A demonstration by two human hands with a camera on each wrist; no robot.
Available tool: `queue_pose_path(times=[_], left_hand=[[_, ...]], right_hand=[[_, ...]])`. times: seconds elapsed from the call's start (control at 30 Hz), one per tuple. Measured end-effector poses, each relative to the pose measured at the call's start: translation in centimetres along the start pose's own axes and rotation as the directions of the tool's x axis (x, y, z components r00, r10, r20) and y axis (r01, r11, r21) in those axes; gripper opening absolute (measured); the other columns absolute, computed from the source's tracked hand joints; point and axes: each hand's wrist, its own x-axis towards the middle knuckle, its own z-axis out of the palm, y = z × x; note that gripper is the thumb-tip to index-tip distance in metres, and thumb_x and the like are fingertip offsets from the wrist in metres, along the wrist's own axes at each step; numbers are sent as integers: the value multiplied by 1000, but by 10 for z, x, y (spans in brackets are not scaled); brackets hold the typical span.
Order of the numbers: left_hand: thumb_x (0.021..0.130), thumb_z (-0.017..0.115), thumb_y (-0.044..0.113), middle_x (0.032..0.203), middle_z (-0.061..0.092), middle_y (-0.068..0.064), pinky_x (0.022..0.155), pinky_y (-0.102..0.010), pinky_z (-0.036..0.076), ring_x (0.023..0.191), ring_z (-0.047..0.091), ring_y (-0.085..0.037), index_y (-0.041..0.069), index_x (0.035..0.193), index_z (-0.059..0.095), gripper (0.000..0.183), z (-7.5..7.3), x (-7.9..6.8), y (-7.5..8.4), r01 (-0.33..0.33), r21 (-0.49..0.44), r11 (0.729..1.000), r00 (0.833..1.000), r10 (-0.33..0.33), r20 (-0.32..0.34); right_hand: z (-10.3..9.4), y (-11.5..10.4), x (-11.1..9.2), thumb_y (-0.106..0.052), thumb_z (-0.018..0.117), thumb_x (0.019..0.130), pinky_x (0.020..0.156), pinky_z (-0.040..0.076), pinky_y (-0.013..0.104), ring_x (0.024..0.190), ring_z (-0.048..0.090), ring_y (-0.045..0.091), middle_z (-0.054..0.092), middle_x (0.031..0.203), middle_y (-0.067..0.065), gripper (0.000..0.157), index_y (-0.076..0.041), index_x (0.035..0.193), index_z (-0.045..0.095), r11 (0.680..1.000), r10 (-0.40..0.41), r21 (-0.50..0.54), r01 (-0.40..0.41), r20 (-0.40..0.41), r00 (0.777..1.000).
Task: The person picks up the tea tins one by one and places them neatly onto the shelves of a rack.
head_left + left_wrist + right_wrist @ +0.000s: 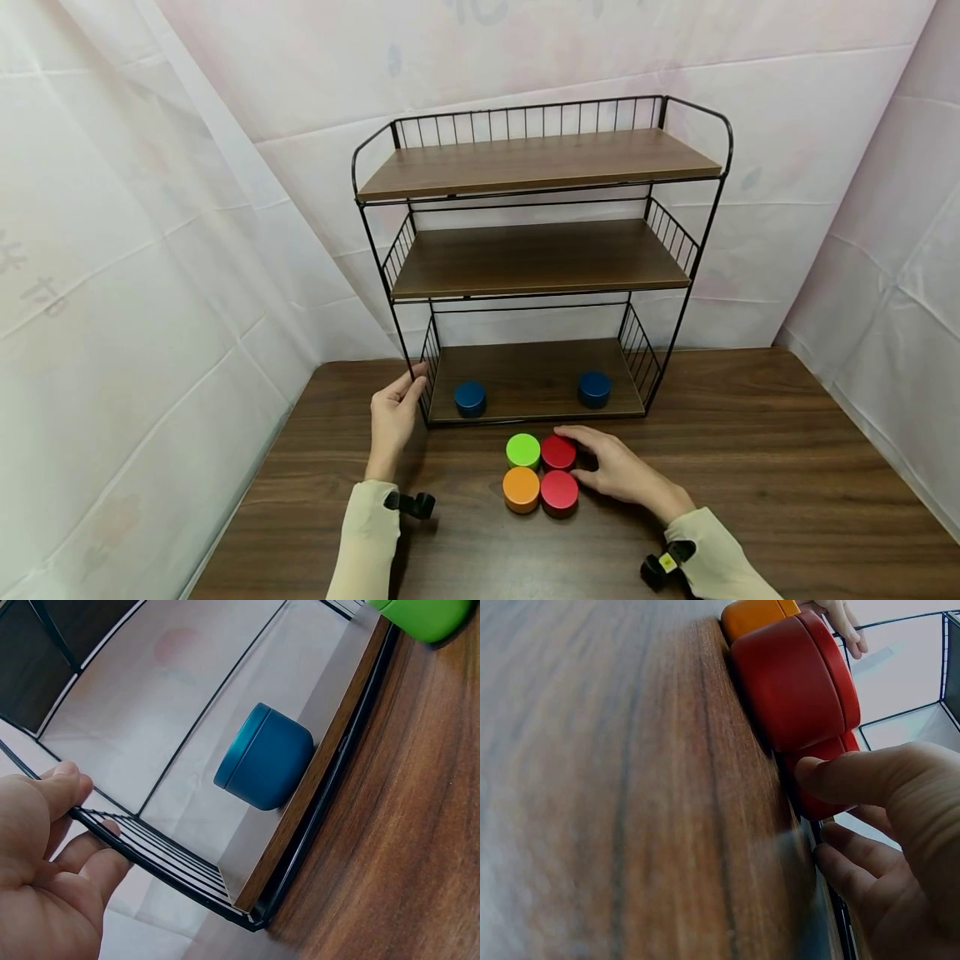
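At the left side of a three-tier shelf rack, my left hand pinches the black wire upright between thumb and fingers. Its wire side frame runs through that grip in the left wrist view. My right hand has thumb and fingers around the far red round tin, which stands on the table. In the right wrist view, the thumb lies against its side. Packed close around it are a nearer red tin, an orange tin and a lime green tin.
Two blue tins stand on the bottom shelf, one at the left and one at the right. The rack's middle shelf and top shelf rise above. White cloth hangs behind and beside the wooden table.
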Motion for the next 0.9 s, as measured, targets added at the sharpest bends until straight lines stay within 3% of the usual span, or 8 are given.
queue_pose_path(times=[0.13, 0.3, 0.47, 0.57, 0.67, 0.73, 0.83, 0.9], left_hand=[[95, 62, 14, 120, 68, -12, 82, -13, 47, 107, 64, -15, 5, 122, 67, 29, 0, 0, 0, -3, 2, 1000, 1000, 3, 0], [95, 62, 14, 120, 68, -12, 85, -12, 47, 115, 62, -21, 5, 122, 67, 29, 0, 0, -2, 5, -15, 1000, 1000, -5, 2], [95, 63, 20, 119, 69, -8, 87, -11, 46, 116, 61, -20, 10, 122, 69, 29, 3, 5, -22, -6, -30, 1000, 1000, 5, -18], [94, 64, 26, 118, 70, -4, 87, -12, 47, 115, 62, -14, 15, 120, 70, 29, 4, 7, -33, -11, -26, 1000, 999, 10, -30], [93, 64, 30, 118, 70, -2, 83, -13, 47, 103, 65, -7, 19, 120, 70, 29, 4, 8, -37, -17, -14, 1000, 999, 17, -36], [93, 64, 30, 117, 70, -3, 74, -14, 47, 77, 63, -4, 19, 120, 71, 29, 4, 8, -37, -20, -8, 1000, 999, 20, -38], [93, 64, 30, 117, 70, -3, 72, -14, 45, 73, 58, 0, 18, 119, 71, 29, 4, 8, -36, -25, -1, 1000, 999, 25, -38], [94, 64, 29, 117, 70, -3, 76, -13, 47, 83, 64, 0, 17, 120, 70, 30, 5, 8, -36, -28, -6, 1000, 999, 28, -37]], right_hand=[[1, 1, -1, -7, 76, 82, 100, 47, 42, 124, 55, 21, 56, 137, 4, 63, -12, 139, 51, 1000, -4, -8, 4, -4, 1000], [1, 0, -1, -6, 76, 81, 97, 49, 39, 120, 57, 19, 58, 134, 3, 62, -14, 138, 52, 1000, -1, 10, 1, -6, 1000], [1, 0, 0, -3, 75, 82, 92, 52, 31, 118, 58, 21, 57, 135, 7, 61, -11, 138, 51, 996, 9, 89, -10, 10, 1000], [1, 1, 0, -1, 74, 82, 89, 53, 29, 116, 59, 22, 56, 135, 8, 61, -9, 138, 51, 991, 15, 133, -18, 20, 1000], [0, 1, 0, 0, 73, 82, 89, 53, 28, 116, 59, 23, 55, 136, 9, 61, -8, 138, 51, 987, 20, 159, -24, 24, 1000], [0, 0, 0, 0, 73, 82, 89, 53, 28, 116, 59, 23, 55, 136, 10, 61, -8, 138, 51, 986, 19, 165, -23, 23, 1000], [0, 0, 0, 1, 73, 82, 89, 53, 29, 117, 58, 23, 54, 136, 11, 60, -6, 138, 51, 984, 19, 177, -22, 20, 1000], [0, 0, 0, 1, 73, 82, 89, 53, 29, 117, 58, 24, 54, 136, 11, 60, -6, 138, 51, 984, 18, 178, -20, 18, 1000]])
